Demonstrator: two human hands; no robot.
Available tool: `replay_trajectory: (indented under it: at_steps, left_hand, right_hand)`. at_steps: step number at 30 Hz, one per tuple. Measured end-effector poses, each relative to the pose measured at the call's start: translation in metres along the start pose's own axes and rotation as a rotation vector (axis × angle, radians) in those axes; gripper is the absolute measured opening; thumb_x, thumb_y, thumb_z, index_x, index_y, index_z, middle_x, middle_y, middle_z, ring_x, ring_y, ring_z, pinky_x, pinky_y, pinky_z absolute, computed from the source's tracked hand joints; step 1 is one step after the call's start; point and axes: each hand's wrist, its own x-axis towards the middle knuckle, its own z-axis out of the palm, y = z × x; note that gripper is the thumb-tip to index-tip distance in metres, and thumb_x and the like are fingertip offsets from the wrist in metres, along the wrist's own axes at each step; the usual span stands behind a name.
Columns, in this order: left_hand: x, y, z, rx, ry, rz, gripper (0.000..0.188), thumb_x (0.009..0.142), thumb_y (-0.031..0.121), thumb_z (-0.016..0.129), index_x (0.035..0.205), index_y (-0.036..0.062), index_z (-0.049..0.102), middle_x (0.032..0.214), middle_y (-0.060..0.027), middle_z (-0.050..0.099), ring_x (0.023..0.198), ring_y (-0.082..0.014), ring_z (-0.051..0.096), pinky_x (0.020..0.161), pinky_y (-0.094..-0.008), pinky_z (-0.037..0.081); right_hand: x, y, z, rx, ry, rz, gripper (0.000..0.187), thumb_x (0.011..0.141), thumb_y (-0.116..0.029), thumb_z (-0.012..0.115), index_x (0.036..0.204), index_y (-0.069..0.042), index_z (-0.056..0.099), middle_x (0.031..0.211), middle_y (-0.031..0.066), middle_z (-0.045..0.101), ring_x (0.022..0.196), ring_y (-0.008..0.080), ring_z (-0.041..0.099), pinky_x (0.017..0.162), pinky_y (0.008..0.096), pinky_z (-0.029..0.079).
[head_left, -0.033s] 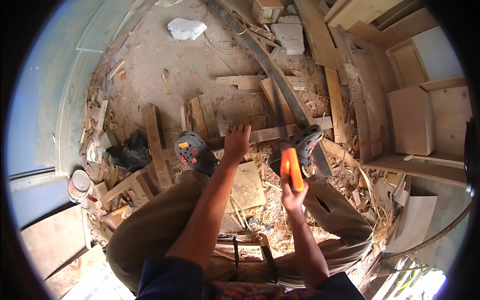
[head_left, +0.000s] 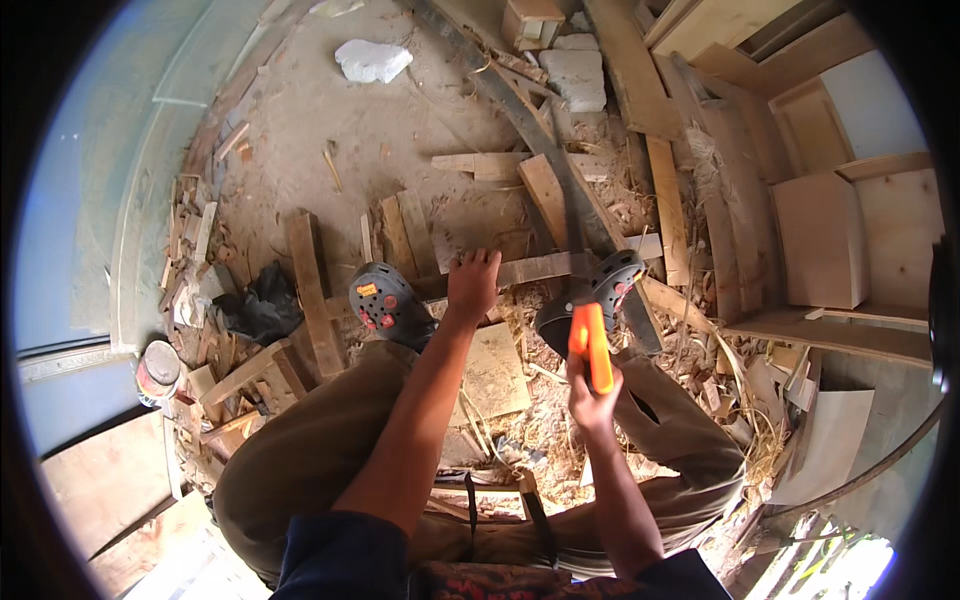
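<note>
Pressing down on a thin wooden strip [head_left: 530, 268] with the left hand [head_left: 473, 283], fingers spread flat on its left end, not wrapped around it. Right hand [head_left: 590, 395] is clenching tight round the orange handle of a handsaw [head_left: 590, 345], blade running up and crossing the strip just right of the left hand. 2 grey clogs [head_left: 385, 300] are sitting either side, in sawdust and scrap wood.

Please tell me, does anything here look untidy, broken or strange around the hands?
Yes. Offcuts and shavings litter the floor around both feet. The left hand presses a thin wood strip lying across the clutter, and the right hand grips an orange-handled saw. A broken white chunk lies apart on bare ground.
</note>
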Motion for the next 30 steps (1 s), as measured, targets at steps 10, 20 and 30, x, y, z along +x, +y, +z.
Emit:
replay_trajectory:
  at_steps: [10,20,30]
  left_hand:
    - [0.016,0.013,-0.014,-0.044,-0.345,-0.199,0.068,0.091,0.011,0.066,0.151,0.0244,0.038,0.157,-0.0078,0.036,0.145,-0.0344,0.032,0.114,-0.0673,0.027]
    - [0.007,0.012,-0.01,-0.047,-0.389,-0.26,0.07,0.091,0.007,0.065,0.152,0.0223,0.034,0.161,-0.0119,0.028,0.148,-0.0376,0.024,0.117,-0.0675,0.023]
    - [0.006,0.01,0.029,0.04,-0.146,-0.212,0.07,0.08,0.018,0.076,0.141,0.0195,0.042,0.141,-0.0151,0.046,0.13,-0.0404,0.045,0.105,-0.0694,0.029]
  right_hand:
    - [-0.128,-0.027,-0.074,-0.146,0.02,-0.072,0.022,0.09,-0.015,0.067,0.099,0.0,0.055,0.07,0.0035,0.058,0.063,0.0092,0.054,0.059,0.028,0.047]
    - [-0.188,-0.023,-0.078,-0.121,-0.014,-0.074,0.032,0.092,-0.023,0.069,0.104,0.001,0.052,0.071,0.0057,0.058,0.061,0.0103,0.054,0.058,0.0282,0.048]
    - [-0.198,-0.066,-0.043,0.015,0.025,0.054,0.025,0.095,-0.019,0.067,0.101,-0.001,0.051,0.076,0.0005,0.058,0.066,0.0054,0.051,0.058,0.0243,0.046]
